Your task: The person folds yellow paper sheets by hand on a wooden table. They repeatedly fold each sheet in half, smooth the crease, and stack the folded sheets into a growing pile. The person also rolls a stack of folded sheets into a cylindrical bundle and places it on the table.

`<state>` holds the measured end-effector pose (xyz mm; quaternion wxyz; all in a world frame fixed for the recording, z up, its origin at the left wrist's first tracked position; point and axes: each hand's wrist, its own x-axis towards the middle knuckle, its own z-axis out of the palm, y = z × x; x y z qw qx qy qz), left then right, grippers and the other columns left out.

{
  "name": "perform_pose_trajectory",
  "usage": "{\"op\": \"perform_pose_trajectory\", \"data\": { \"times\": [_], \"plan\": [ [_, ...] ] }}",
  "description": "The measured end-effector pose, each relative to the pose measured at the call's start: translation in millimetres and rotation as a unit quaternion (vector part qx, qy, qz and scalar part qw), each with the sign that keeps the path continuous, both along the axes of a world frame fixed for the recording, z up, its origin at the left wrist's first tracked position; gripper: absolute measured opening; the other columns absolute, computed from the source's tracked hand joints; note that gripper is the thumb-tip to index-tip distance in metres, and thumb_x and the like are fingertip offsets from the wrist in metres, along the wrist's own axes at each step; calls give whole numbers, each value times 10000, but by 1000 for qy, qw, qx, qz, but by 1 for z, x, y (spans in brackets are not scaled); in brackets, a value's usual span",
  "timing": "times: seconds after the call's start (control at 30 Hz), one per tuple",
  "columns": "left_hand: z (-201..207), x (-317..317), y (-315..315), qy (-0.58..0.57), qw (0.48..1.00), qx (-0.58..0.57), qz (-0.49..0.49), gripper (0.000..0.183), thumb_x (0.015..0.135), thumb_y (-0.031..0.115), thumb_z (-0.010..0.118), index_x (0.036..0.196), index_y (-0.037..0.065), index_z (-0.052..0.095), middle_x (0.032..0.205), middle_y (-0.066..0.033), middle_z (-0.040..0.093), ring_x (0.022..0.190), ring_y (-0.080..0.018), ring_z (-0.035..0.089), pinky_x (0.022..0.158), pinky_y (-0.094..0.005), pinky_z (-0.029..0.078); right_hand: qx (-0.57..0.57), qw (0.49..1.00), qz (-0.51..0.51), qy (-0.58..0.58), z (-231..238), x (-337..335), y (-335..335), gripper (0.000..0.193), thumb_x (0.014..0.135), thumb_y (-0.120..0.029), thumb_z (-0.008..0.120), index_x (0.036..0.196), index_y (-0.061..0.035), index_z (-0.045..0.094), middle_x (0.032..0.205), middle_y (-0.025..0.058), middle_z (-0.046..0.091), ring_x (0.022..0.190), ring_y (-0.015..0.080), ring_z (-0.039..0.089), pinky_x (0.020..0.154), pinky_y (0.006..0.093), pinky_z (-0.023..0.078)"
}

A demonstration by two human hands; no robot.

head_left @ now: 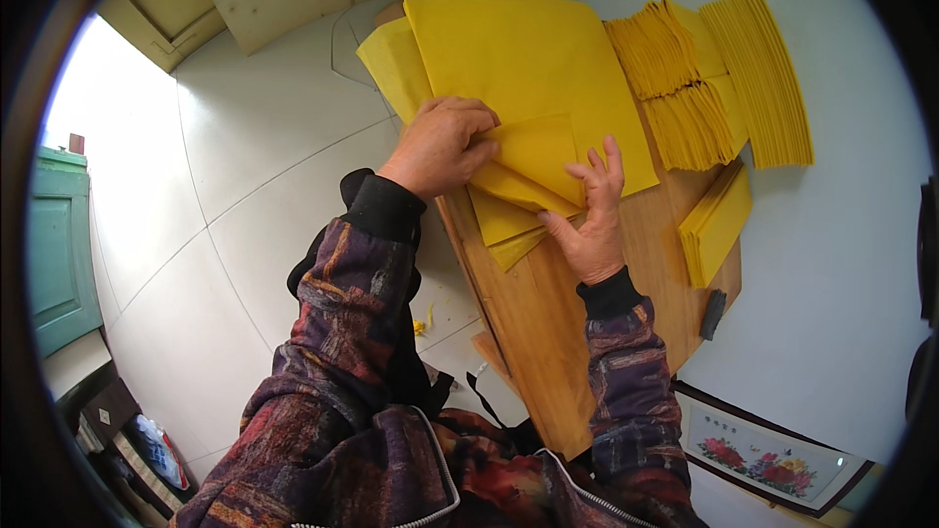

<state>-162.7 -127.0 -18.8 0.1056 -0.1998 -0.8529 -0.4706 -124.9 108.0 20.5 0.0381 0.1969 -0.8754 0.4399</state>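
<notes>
Yellow paper (536, 149) lies partly folded over a stack of large yellow sheets (509, 49) on the wooden table. My left hand (442, 145) is closed on the paper's left side, thumb and fingers pinching its raised edge. Along the fold, a slanting gap shows between the layers. At the paper's lower right is my right hand (595, 230), its fingers spread and raised, with the thumb by the folded edge; whether the thumb presses on it I cannot tell. Loose yellow corners poke out below the fold.
Bundles of folded yellow paper (763, 78) stand against the white wall at the right, and a smaller folded stack (716, 225) rests nearer me. A dark grey block (713, 315) lies at the wooden table's (548, 362) right edge. Yellow scraps (423, 323) are on the tiled floor.
</notes>
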Motion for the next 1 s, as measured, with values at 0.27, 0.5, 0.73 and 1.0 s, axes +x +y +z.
{"op": "perform_pose_trajectory", "data": {
  "times": [0.27, 0.5, 0.73, 1.0],
  "plan": [
    [0, 2, -1, -1, 1000, 5, 6, 165, 801, 125, 633, 908, 1, 646, 1003, -113, 659, 1003, -302, 587, 926, -382, 425, 53, 993, 66, -80, -4, -8, 3, 106, 755, -34, 726, 797, -57, 632, 1529, 199, 231, 1385, 322, 294, 1076, 375, 312],
    [-3, 0, -9, -11, 999, 31, -33, 179, 787, 145, 625, 904, 15, 663, 1018, -84, 669, 1031, -280, 585, 961, -383, 403, -23, 980, 71, -185, -2, -16, 5, 99, 785, -30, 704, 801, -72, 616, 1525, 194, 237, 1364, 300, 322, 1068, 364, 322],
    [-11, 1, -9, 46, 998, 21, -31, 116, 773, 67, 627, 843, -24, 631, 1006, -147, 653, 981, -326, 590, 865, -403, 467, 78, 990, 63, -102, -3, -5, -5, 160, 778, -67, 725, 907, -61, 631, 1482, 227, 289, 1358, 313, 337, 1065, 348, 326],
    [-25, -3, -13, -71, 997, 33, -7, 174, 786, 7, 609, 948, -56, 597, 1142, -158, 622, 1032, -317, 571, 897, -347, 452, 75, 954, -281, 67, -35, 49, 131, 178, 816, -133, 698, 969, -67, 633, 1317, 168, 511, 1268, 342, 440, 1078, 425, 323]
  ]
}}
